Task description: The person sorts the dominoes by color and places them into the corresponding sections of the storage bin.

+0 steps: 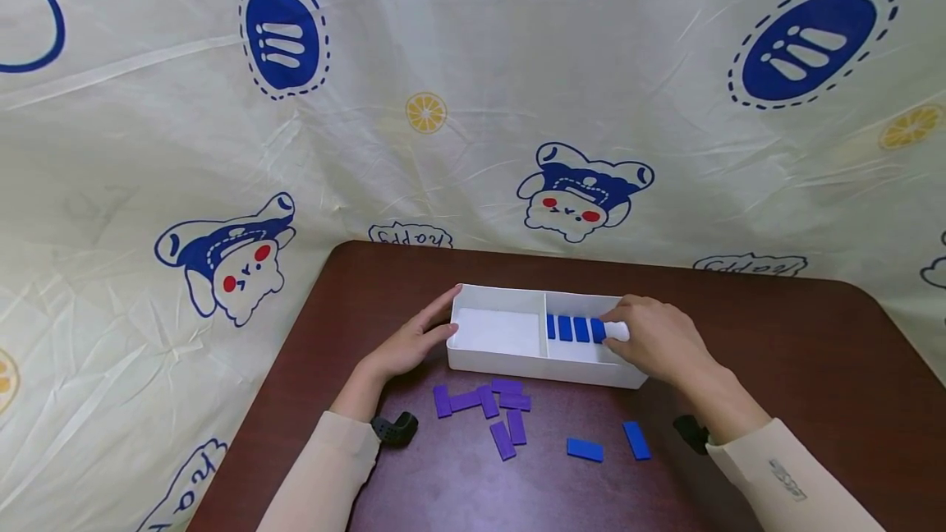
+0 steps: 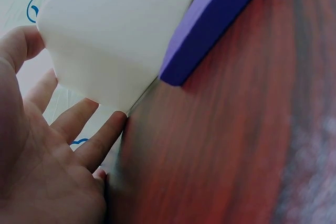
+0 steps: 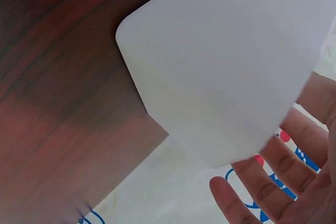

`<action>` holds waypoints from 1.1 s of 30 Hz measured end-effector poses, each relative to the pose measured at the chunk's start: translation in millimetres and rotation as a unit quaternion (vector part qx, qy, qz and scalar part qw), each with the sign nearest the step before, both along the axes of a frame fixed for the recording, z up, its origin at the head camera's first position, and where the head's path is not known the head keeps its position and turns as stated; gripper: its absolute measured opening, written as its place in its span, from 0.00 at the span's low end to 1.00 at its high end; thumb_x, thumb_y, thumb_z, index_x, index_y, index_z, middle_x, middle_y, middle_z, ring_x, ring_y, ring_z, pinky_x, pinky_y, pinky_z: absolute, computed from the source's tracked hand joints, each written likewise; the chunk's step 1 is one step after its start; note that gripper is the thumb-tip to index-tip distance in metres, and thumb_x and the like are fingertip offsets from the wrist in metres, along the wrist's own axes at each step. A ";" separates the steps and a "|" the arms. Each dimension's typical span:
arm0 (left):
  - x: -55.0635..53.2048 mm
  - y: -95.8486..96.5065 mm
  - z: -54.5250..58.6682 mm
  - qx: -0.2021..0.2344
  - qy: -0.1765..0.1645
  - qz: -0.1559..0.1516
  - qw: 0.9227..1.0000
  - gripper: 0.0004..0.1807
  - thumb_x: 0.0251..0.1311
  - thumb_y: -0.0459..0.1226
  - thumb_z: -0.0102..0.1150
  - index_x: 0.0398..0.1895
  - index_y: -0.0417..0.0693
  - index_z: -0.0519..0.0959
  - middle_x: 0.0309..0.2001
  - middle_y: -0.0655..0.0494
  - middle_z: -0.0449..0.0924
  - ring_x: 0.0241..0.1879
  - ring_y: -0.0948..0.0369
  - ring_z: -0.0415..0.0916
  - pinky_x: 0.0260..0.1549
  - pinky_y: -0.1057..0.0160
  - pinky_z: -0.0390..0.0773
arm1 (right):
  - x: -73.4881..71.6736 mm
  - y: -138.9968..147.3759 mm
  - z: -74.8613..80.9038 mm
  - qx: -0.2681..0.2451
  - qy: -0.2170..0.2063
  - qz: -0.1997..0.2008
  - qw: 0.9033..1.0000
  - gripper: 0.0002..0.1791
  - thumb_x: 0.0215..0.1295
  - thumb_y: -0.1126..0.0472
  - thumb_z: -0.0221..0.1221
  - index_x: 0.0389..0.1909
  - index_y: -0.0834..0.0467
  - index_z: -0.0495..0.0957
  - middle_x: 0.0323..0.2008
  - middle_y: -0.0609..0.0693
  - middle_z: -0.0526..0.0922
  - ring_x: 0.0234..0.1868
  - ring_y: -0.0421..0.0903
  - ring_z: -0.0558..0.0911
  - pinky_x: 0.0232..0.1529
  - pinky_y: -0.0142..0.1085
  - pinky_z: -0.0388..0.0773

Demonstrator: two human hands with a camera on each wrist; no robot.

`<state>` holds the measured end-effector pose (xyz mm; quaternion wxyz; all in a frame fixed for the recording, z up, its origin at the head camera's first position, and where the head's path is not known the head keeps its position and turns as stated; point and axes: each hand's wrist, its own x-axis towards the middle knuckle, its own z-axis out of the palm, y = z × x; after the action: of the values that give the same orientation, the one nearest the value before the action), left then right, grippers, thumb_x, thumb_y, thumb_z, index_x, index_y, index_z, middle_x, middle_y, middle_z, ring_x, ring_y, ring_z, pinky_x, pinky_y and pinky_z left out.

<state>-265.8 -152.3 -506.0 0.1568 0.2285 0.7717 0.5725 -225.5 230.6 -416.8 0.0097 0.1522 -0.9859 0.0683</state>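
Note:
A white two-part box [image 1: 497, 364] stands on the table. My left hand [image 1: 405, 346] rests against its left end, thumb at the rim. In the left wrist view that hand's fingers [image 2: 102, 139] are fairly straight and touch the box's end wall [image 2: 100, 72]. My right hand [image 1: 665, 338] reaches over the right end, thumb and forefinger at the rightmost blue tile [image 1: 598, 330] and seeming to pinch it. Other blue tiles [image 1: 565, 328] stand left of it in the right compartment. In the right wrist view the box wall [image 3: 210, 77] hides the right fingertips.
Several purple tiles [image 1: 466, 401] lie loosely in front of the box. Two blue tiles, one flat [image 1: 585, 450] and one slanted [image 1: 636, 440], lie further right. The left compartment [image 1: 498, 332] shows bare floor. A printed cloth [image 1: 443, 171] hangs behind the table.

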 end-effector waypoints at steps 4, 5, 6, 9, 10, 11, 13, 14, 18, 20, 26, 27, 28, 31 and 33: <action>0.0 0.3 0.3 0.001 -0.002 -0.001 1.000 0.36 0.79 0.44 0.50 0.84 0.71 0.48 0.85 0.62 0.44 0.84 0.49 0.45 0.78 0.39 0.53 | 5.3 0.7 3.7 -0.004 0.009 0.007 1.000 0.21 0.60 0.54 0.73 0.53 0.55 0.88 0.54 0.59 0.87 0.55 0.61 0.84 0.52 0.60 0.81; -0.1 0.3 0.2 0.001 -0.002 -0.001 1.000 0.36 0.79 0.44 0.50 0.84 0.71 0.49 0.85 0.62 0.44 0.83 0.49 0.45 0.78 0.39 0.54 | 6.6 0.9 4.8 -0.005 0.012 0.009 1.000 0.21 0.60 0.54 0.73 0.53 0.55 0.88 0.53 0.59 0.87 0.54 0.61 0.84 0.51 0.60 0.82; -0.1 0.3 0.1 0.001 -0.002 0.000 1.000 0.36 0.79 0.44 0.50 0.84 0.71 0.49 0.85 0.62 0.44 0.83 0.49 0.45 0.78 0.39 0.54 | 8.1 0.9 6.0 -0.005 0.015 0.010 1.000 0.21 0.60 0.53 0.73 0.53 0.55 0.88 0.53 0.59 0.87 0.54 0.60 0.84 0.50 0.59 0.82; -0.3 -0.1 0.0 0.000 0.000 0.001 1.000 0.36 0.79 0.44 0.50 0.84 0.71 0.49 0.85 0.62 0.44 0.83 0.49 0.45 0.78 0.39 0.54 | 12.1 1.4 9.2 -0.005 0.023 0.014 1.000 0.21 0.60 0.53 0.74 0.53 0.55 0.88 0.53 0.59 0.87 0.53 0.60 0.85 0.49 0.58 0.83; -0.4 0.0 -0.1 0.000 0.000 0.001 1.000 0.36 0.79 0.44 0.50 0.84 0.71 0.49 0.85 0.62 0.44 0.83 0.49 0.45 0.78 0.39 0.54 | 13.4 1.8 10.0 -0.005 0.025 0.015 1.000 0.21 0.60 0.53 0.74 0.53 0.56 0.88 0.53 0.59 0.87 0.53 0.60 0.85 0.49 0.58 0.83; -0.4 0.0 -0.2 0.000 0.000 0.000 1.000 0.36 0.79 0.44 0.50 0.84 0.70 0.49 0.85 0.62 0.44 0.83 0.49 0.45 0.78 0.39 0.54 | 14.7 2.2 10.7 -0.006 0.027 0.016 0.999 0.21 0.59 0.53 0.74 0.53 0.56 0.88 0.53 0.59 0.87 0.53 0.60 0.85 0.48 0.58 0.84; -0.5 0.0 -0.6 -0.001 0.000 0.000 1.000 0.37 0.79 0.44 0.50 0.84 0.70 0.48 0.85 0.62 0.43 0.84 0.49 0.45 0.78 0.38 0.53 | 17.2 3.2 11.8 -0.006 0.032 0.018 0.999 0.22 0.59 0.53 0.74 0.53 0.56 0.88 0.53 0.59 0.87 0.53 0.60 0.85 0.47 0.57 0.84; -0.5 0.0 -0.8 0.000 0.000 0.000 1.000 0.37 0.79 0.44 0.50 0.84 0.70 0.48 0.85 0.62 0.43 0.84 0.49 0.45 0.78 0.38 0.53 | 18.6 3.9 12.5 -0.007 0.033 0.019 0.999 0.22 0.59 0.53 0.74 0.53 0.56 0.88 0.52 0.59 0.87 0.52 0.60 0.86 0.46 0.57 0.84; -0.3 -0.1 -1.0 0.000 -0.002 0.000 1.000 0.36 0.79 0.44 0.50 0.84 0.71 0.49 0.85 0.62 0.44 0.83 0.49 0.45 0.78 0.39 0.54 | 25.2 6.7 15.1 -0.015 0.036 0.022 0.999 0.22 0.59 0.52 0.74 0.52 0.56 0.89 0.51 0.59 0.88 0.51 0.60 0.86 0.45 0.56 0.84; -0.1 -0.1 -0.8 0.001 -0.002 0.000 1.000 0.36 0.79 0.44 0.50 0.84 0.71 0.49 0.85 0.62 0.44 0.83 0.49 0.47 0.78 0.39 0.55 | 28.4 7.9 16.3 -0.019 0.036 0.022 0.999 0.22 0.59 0.52 0.74 0.52 0.56 0.89 0.51 0.58 0.88 0.52 0.60 0.86 0.45 0.57 0.84; -0.2 0.0 0.0 0.003 -0.003 0.000 1.000 0.36 0.79 0.44 0.49 0.84 0.72 0.49 0.85 0.62 0.44 0.84 0.50 0.45 0.78 0.39 0.54 | 36.9 10.9 18.9 -0.024 0.037 0.022 0.999 0.22 0.59 0.52 0.74 0.52 0.56 0.88 0.52 0.58 0.88 0.52 0.60 0.86 0.47 0.58 0.83; -0.1 0.0 0.0 0.003 -0.003 0.001 1.000 0.36 0.79 0.44 0.49 0.84 0.73 0.49 0.85 0.63 0.43 0.84 0.50 0.44 0.78 0.39 0.54 | 38.2 11.5 19.2 -0.024 0.038 0.023 0.999 0.22 0.59 0.52 0.74 0.52 0.57 0.88 0.52 0.58 0.88 0.51 0.59 0.87 0.46 0.57 0.83; -0.1 0.0 0.0 0.003 -0.003 0.001 1.000 0.36 0.79 0.44 0.49 0.84 0.73 0.49 0.85 0.63 0.43 0.84 0.51 0.44 0.78 0.40 0.53 | 39.7 11.9 19.3 -0.024 0.039 0.023 0.999 0.22 0.59 0.52 0.74 0.52 0.57 0.88 0.52 0.58 0.88 0.49 0.58 0.87 0.44 0.56 0.84; 0.1 0.0 0.1 0.002 -0.004 0.001 1.000 0.36 0.79 0.44 0.49 0.84 0.73 0.49 0.85 0.64 0.43 0.84 0.51 0.44 0.78 0.40 0.53 | 43.7 13.0 19.2 -0.025 0.043 0.023 0.998 0.22 0.58 0.52 0.75 0.51 0.56 0.89 0.50 0.57 0.88 0.42 0.52 0.87 0.36 0.49 0.83; 0.0 -0.1 0.2 0.001 -0.003 0.001 1.000 0.36 0.79 0.44 0.49 0.84 0.71 0.48 0.85 0.63 0.43 0.84 0.51 0.43 0.78 0.39 0.52 | 46.2 13.7 18.4 -0.026 0.047 0.025 0.998 0.21 0.57 0.52 0.75 0.50 0.56 0.89 0.49 0.55 0.88 0.38 0.47 0.85 0.32 0.43 0.80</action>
<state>-265.8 -152.4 -505.8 0.1584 0.2262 0.7709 0.5739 -179.3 244.3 -398.5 0.0583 0.1792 -0.9782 0.0869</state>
